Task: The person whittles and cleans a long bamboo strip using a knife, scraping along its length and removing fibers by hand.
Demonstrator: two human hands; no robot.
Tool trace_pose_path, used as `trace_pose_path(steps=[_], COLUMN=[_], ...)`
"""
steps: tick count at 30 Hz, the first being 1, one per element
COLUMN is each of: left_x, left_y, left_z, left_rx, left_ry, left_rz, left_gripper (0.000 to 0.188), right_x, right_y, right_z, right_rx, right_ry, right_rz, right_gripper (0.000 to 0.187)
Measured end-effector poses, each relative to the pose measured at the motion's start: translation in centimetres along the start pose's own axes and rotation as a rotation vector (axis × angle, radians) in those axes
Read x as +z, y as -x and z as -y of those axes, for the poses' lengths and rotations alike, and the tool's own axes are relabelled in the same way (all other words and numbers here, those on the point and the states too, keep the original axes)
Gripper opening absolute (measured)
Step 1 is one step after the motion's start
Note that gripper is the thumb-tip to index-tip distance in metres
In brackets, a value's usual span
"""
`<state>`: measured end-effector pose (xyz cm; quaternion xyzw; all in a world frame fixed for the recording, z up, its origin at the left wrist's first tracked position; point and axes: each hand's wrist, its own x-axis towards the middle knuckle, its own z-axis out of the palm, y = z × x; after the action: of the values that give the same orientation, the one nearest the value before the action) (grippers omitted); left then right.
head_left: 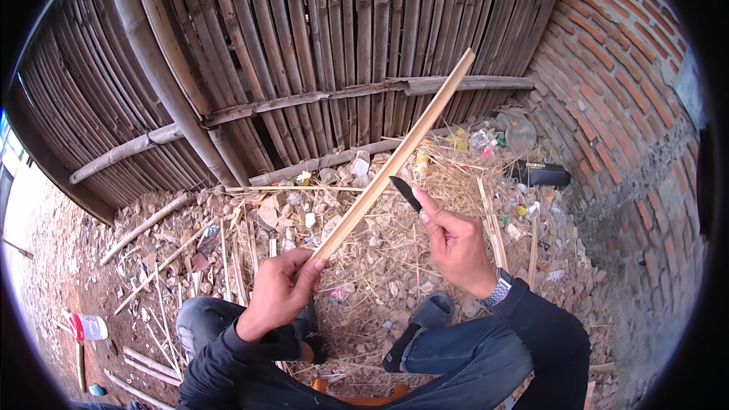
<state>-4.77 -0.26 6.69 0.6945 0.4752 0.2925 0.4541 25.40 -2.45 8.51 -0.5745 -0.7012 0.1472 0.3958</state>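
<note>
My left hand [281, 288] is closed round the near end of a long, pale split bamboo strip [402, 153]. The strip slants up and away to the right. In my right hand [457, 249] is a knife [405, 193] with a short dark blade; the fingers wrap round its handle, which they mostly hide. The blade's tip points up and left, close beside the strip's right edge. Whether it touches the bamboo I cannot tell. A watch [499, 288] with a metal band sits on my right wrist.
A bamboo slat wall [334, 38] stands ahead, with a brick wall [619, 99] on the right. Shavings, stones and litter cover the ground between. Loose bamboo pieces [168, 247] lie left, near a red-and-white plastic container [88, 327]. A black object [542, 174] rests by the bricks.
</note>
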Motion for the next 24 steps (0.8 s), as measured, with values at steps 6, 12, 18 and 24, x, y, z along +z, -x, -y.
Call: trace_pose_path(steps=[6, 12, 18, 24], left_x=[0.8, 1.1, 1.1, 0.7], left_y=[-0.2, -0.1, -0.3, -0.3], left_z=[0.8, 0.7, 0.3, 0.2], left_rx=[0.042, 0.034, 0.021, -0.021], left_ry=[0.011, -0.005, 0.004, 0.007], left_rz=[-0.015, -0.014, 0.005, 0.020], left_gripper=[0.026, 0.025, 0.025, 0.026], right_x=[1.7, 2.2, 2.5, 2.1], right_y=[2.0, 2.9, 2.8, 1.9], right_z=[-0.6, -0.1, 0.1, 0.8], right_rx=[-0.178, -0.150, -0.058, -0.032], right_ry=[-0.117, -0.123, -0.159, -0.143], right_rz=[0.002, 0.050, 0.077, 0.113], right_gripper=[0.043, 0.048, 0.046, 0.016])
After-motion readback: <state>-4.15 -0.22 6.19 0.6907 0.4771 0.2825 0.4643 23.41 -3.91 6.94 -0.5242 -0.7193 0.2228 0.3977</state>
